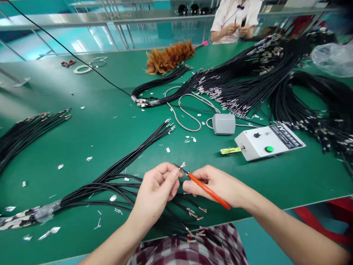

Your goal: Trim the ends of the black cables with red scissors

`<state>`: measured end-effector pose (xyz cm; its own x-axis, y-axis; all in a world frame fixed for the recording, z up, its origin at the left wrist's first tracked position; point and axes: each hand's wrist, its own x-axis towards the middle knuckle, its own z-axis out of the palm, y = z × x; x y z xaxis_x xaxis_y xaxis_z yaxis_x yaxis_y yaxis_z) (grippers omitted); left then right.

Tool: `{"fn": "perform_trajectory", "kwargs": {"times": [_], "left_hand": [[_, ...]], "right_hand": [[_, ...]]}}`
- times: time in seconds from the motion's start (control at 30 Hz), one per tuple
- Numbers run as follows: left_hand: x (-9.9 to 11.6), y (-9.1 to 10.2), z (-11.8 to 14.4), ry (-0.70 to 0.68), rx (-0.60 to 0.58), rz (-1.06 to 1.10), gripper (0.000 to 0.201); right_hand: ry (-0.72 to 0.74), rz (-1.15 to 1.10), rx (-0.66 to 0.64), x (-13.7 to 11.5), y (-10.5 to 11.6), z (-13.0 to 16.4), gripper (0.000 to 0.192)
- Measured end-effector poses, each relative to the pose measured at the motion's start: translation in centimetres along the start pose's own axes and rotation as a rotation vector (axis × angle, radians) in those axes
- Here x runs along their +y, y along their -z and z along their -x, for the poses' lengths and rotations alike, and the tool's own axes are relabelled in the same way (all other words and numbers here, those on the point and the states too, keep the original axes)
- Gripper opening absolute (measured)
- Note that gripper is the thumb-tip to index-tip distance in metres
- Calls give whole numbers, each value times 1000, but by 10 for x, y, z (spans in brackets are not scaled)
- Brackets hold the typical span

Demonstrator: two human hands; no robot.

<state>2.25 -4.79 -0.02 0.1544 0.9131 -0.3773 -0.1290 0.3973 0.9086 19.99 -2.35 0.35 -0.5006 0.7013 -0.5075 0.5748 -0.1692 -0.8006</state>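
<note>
Plaid garment (pixel 190 250), nearest the lens at the bottom edge, partly overlain by stripped cable ends.

Green worktable (pixel 110 132), covering most of the view, littered with small foil scraps.

Large mass of black cables (pixel 275 73), far right, with metal-tipped ends fanned toward the table's middle.

Bundle of black cables (pixel 116 176), running from a taped end at lower left under both hands; one branch reaches up toward the table's centre.

Second black bundle (pixel 30 129), left edge, well apart from the hands.

Feather duster (pixel 169 56), far side, beside another cable bunch.

White control box (pixel 268 141) with green button and black knob, right of centre; a grey pedal-like unit (pixel 224 123) just beside it, joined by pale cord.

Co-worker's hands (pixel 238 29), far edge, busy with small items.

Left hand (pixel 157 191), fingers pinched together on a thin wire end at the cutter tip.

Right hand (pixel 220 186), closed around the orange-handled cutters (pixel 205 188), whose blades point up-left and meet the wire between the two hands, above the bundle near the table's front edge.

Tape roll (pixel 82 69) and red-handled scissors (pixel 67 63), far left.
</note>
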Motion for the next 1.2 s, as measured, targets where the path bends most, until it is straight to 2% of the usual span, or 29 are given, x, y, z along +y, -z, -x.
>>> {"fn": "perform_trajectory", "kwargs": {"times": [0.1, 0.23, 0.4, 0.5, 0.63, 0.7, 0.9, 1.2], "left_hand": [[1, 0, -1, -3, 2, 33, 28], [11, 5, 0, 21, -22, 143, 23], [27, 13, 2, 46, -107, 226, 22], [26, 12, 0, 74, -142, 193, 26], [20, 8, -1, 76, -106, 113, 29], [17, 6, 1, 54, -81, 59, 30], [14, 2, 3, -13, -43, -81, 32], [14, -3, 4, -92, 7, -188, 26]], "right_hand": [[-3, -125, -55, 3, -6, -6, 51], [-11, -146, -11, 14, -13, -8, 52], [-58, -136, 22, 26, -7, 3, 51], [27, -199, 80, 22, -4, 10, 46], [58, -51, 113, 13, -5, 12, 45], [56, -5, 95, 10, -7, 12, 43], [81, -62, -4, 6, -6, 9, 45], [16, -113, -94, 1, 3, 10, 46]]}}
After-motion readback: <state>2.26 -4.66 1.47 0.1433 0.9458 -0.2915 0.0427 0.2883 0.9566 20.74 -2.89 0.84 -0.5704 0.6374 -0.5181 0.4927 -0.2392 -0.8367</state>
